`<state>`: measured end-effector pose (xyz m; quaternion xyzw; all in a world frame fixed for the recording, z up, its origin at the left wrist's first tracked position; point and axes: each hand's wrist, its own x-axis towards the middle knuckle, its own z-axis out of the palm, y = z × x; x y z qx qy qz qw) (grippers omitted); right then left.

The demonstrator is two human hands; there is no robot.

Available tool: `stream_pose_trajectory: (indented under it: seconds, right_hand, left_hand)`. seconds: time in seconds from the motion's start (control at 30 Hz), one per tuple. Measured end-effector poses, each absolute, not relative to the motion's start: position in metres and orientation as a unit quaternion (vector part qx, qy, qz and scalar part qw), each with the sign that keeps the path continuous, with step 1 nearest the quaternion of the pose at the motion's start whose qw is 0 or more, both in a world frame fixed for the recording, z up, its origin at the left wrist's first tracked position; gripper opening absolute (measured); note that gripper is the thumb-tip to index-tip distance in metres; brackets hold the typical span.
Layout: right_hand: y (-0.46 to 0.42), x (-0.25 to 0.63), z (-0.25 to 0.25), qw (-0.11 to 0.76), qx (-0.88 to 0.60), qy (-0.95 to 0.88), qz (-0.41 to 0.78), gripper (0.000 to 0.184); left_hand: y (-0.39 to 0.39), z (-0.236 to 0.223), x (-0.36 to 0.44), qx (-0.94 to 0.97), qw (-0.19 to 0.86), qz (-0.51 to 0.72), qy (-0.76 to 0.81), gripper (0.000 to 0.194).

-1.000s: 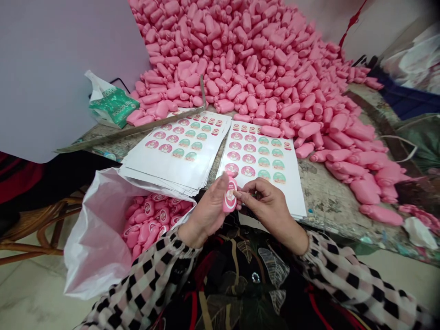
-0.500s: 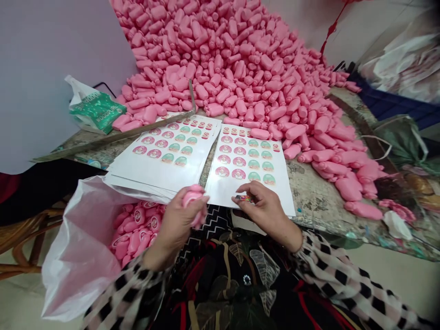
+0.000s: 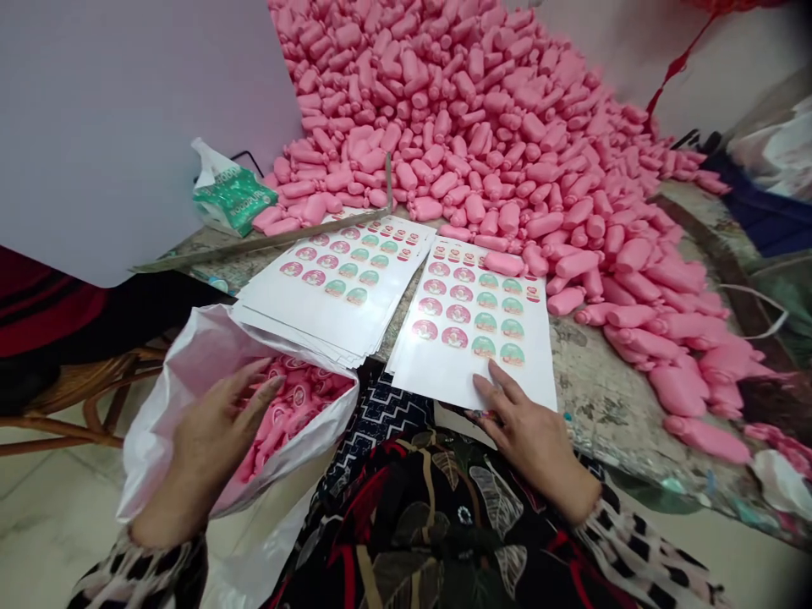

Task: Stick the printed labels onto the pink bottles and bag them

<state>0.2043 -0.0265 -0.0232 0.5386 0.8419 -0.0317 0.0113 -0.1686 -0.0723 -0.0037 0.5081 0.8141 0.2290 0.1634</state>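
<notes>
**Hovering left hand (image 3: 206,431) over pink bottles (image 3: 298,397)**

Fingers open and spread, holding nothing, with the tips just beside the bottles. Bottles lying every which way inside a white bag (image 3: 168,423), long sides mostly slanting. Left hand much nearer to them than the other one. Right hand (image 3: 529,436) far off, lying at the low edge of a sticker sheet (image 3: 437,376). Maybe a tiny bright bit under those fingers, too small to tell.
</notes>
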Motion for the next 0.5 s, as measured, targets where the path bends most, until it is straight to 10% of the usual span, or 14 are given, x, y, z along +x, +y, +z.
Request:
stream_pose_trajectory:
  seconds: [0.23,0.5]
  right_hand:
    - [-0.019,0.204,-0.010,-0.036,0.472,0.880,-0.050,0.041]
    - [-0.012,0.176,0.013,-0.071,0.374,0.924,-0.039,0.048]
  left_hand:
    - [-0.049,0.004,-0.053,0.345,0.709,0.291,0.542,0.058]
    - [-0.012,0.002,0.005,0.211,0.702,0.438,0.520,0.042]
